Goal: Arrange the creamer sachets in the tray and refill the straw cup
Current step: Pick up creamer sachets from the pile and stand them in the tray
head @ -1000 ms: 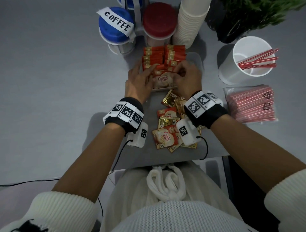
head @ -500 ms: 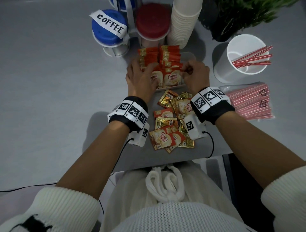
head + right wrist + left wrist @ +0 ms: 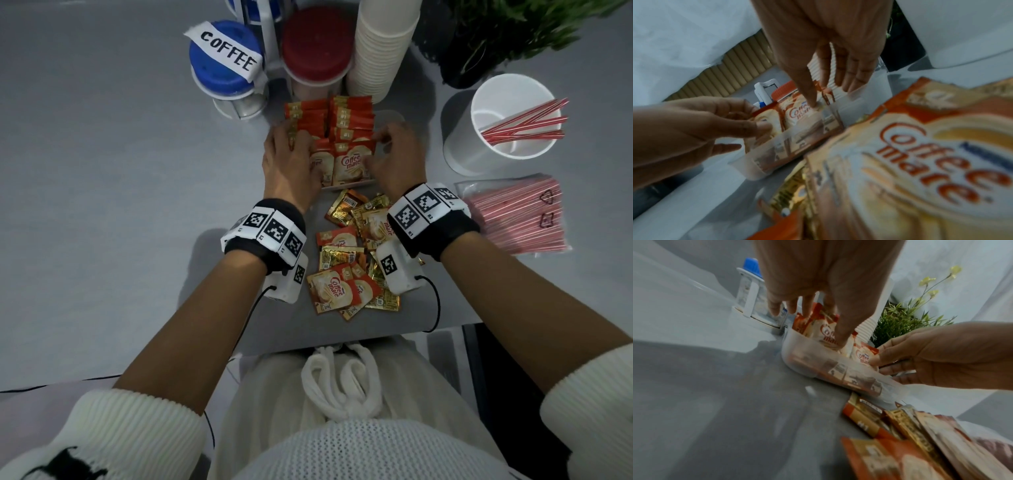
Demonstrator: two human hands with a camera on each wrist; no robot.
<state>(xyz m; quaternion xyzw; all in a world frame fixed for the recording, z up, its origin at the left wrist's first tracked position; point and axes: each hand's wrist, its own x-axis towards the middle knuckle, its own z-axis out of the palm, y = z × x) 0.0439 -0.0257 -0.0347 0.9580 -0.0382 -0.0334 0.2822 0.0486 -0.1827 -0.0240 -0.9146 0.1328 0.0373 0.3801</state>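
The grey table (image 3: 102, 171) spreads under everything, and I take the clear tray (image 3: 797, 353) at its middle as my landmark. Beyond the tray stand a tall stack of paper cups (image 3: 383, 48), a red-lidded jar (image 3: 317, 44) and a blue-lidded jar (image 3: 222, 58) labelled COFFEE. To the right of the tray stands the white straw cup (image 3: 507, 123) with a few red-striped straws leaning in it, and nearer me than that cup lies the bag of straws (image 3: 513, 216). Between the tray and my body lies the loose pile of creamer sachets (image 3: 356, 253), touching and overlapping. Inside the tray, the upright sachets (image 3: 346, 137) stand in two rows. My left hand (image 3: 291, 161) is at the tray's left side, thumb and fingers pinching the front left sachet. My right hand (image 3: 394, 161) is at the tray's right side, thumb pressed on the front right sachet, fingers fairly straight behind the row.
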